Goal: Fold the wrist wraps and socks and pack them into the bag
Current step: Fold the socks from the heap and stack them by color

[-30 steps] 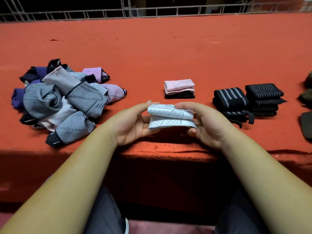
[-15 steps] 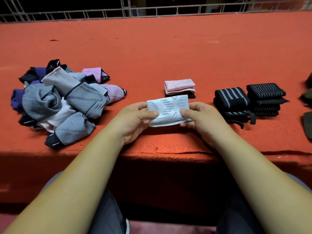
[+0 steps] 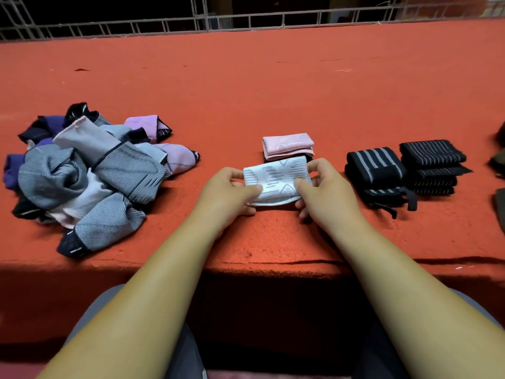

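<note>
A folded white sock with a pale grey pattern is held between both hands just above the near part of a red-covered desk. The left hand pinches the sock's left end, thumb on top and fingers curled beneath. The right hand pinches the right end the same way, thumb pressed on the upper face. The sock's far edge tilts up slightly, and its rounded near edge hangs between the two thumbs.

Just behind the sock lies a folded pink sock, resting on something dark that is mostly hidden. To the right stand two stacks of folded black wrist wraps, the nearer stack with broad grey stripes and the farther stack with thin ones, side by side and touching. Well to the left sits a loose pile of unfolded socks in grey, purple, lilac and black. Dark shapes at the right edge are cut off and cannot be identified. A metal railing runs along the far side of the desk. Both bare forearms reach in from below, over the person's lap.
</note>
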